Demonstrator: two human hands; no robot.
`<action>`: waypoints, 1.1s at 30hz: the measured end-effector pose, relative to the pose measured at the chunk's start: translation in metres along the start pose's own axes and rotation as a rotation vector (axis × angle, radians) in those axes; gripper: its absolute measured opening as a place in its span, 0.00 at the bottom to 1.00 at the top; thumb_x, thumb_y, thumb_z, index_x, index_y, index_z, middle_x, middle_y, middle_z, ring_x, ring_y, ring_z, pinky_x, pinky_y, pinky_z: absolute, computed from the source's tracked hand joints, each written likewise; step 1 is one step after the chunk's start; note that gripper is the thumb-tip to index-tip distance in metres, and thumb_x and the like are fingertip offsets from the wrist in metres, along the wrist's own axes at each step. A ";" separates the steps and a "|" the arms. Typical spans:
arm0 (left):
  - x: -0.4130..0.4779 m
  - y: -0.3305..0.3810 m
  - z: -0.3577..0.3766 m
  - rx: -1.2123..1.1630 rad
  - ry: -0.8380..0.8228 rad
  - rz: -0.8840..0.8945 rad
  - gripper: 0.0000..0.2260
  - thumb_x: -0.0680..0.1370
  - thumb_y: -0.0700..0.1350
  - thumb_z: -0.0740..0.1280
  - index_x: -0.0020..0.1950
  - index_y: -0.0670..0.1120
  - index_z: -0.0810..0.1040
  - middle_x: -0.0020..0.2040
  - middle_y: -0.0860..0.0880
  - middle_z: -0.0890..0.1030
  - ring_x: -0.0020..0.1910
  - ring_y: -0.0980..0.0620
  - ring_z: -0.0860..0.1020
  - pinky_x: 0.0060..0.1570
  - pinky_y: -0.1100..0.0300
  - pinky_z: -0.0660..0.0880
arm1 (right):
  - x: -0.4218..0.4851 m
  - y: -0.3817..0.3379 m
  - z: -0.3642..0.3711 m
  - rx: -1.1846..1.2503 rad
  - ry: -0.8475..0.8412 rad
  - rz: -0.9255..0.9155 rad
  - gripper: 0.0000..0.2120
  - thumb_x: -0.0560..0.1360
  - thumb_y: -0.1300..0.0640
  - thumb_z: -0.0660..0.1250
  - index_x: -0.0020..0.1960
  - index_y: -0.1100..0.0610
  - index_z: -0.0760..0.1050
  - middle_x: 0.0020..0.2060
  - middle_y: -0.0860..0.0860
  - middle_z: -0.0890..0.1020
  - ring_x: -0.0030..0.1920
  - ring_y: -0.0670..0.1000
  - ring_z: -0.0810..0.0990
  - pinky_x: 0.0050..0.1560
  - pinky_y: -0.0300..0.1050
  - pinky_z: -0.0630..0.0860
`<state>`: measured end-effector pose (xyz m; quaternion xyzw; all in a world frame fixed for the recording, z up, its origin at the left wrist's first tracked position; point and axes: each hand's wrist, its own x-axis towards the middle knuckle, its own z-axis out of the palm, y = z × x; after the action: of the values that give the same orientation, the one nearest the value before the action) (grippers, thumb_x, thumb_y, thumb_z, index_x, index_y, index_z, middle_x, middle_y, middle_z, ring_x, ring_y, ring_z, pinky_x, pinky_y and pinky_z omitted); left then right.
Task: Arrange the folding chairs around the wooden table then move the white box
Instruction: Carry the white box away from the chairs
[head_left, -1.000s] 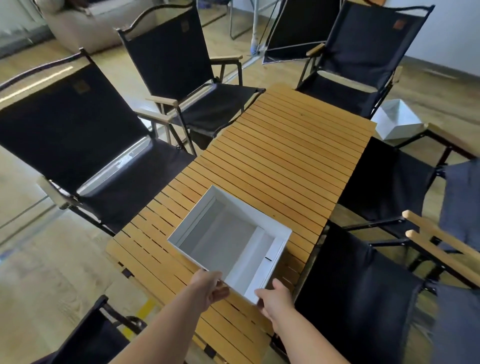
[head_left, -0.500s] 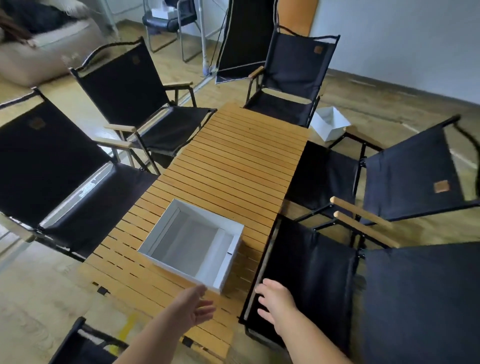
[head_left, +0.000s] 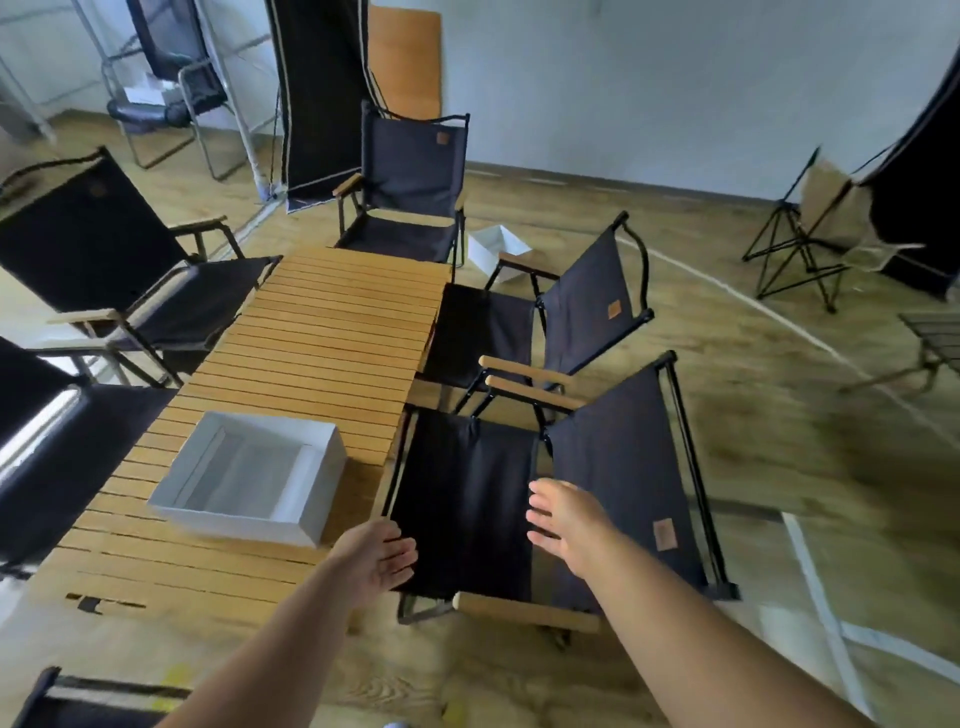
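Observation:
An empty white box (head_left: 249, 478) sits on the near half of the slatted wooden table (head_left: 322, 338). Black folding chairs with wooden armrests ring the table: two on its right side (head_left: 597, 483) (head_left: 561, 312), one at the far end (head_left: 410, 192), two on the left (head_left: 104, 260) (head_left: 31, 447). My left hand (head_left: 382, 561) hovers open over the table's near right corner, apart from the box. My right hand (head_left: 563, 514) is open above the seat of the nearest right chair, holding nothing.
A second white box (head_left: 496, 249) lies on the floor beyond the far right chair. Another black chair's edge (head_left: 62, 696) shows at the bottom left. A folded stand (head_left: 800, 249) and dark panels stand at the right; an office chair (head_left: 161, 98) is at the back left.
Both hands have let go of the white box, which now rests on the table. The hands have drifted right, toward the nearest right chair, and my view has swung right.

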<state>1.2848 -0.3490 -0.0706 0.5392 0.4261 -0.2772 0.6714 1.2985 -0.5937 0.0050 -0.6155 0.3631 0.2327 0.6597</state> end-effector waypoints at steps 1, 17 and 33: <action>-0.013 -0.007 0.022 0.004 -0.003 0.009 0.12 0.81 0.41 0.61 0.62 0.37 0.73 0.54 0.37 0.81 0.48 0.41 0.81 0.49 0.47 0.78 | -0.009 0.001 -0.024 0.005 0.020 -0.009 0.12 0.79 0.56 0.63 0.61 0.55 0.74 0.61 0.53 0.77 0.60 0.54 0.77 0.56 0.52 0.77; -0.103 -0.092 0.256 0.218 -0.162 0.035 0.10 0.79 0.41 0.63 0.56 0.38 0.78 0.51 0.39 0.84 0.50 0.41 0.83 0.43 0.49 0.79 | -0.051 0.043 -0.297 0.226 0.246 0.001 0.16 0.81 0.55 0.60 0.67 0.58 0.72 0.67 0.56 0.74 0.64 0.56 0.75 0.59 0.53 0.74; -0.033 0.024 0.418 0.115 -0.190 0.045 0.09 0.81 0.40 0.60 0.54 0.38 0.77 0.56 0.37 0.82 0.53 0.40 0.81 0.57 0.46 0.76 | 0.070 -0.107 -0.392 0.186 0.256 -0.016 0.09 0.79 0.55 0.63 0.57 0.55 0.76 0.56 0.54 0.79 0.56 0.55 0.79 0.45 0.50 0.77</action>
<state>1.4037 -0.7473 -0.0070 0.5577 0.3316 -0.3359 0.6827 1.3476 -1.0023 0.0284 -0.5792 0.4593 0.1125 0.6640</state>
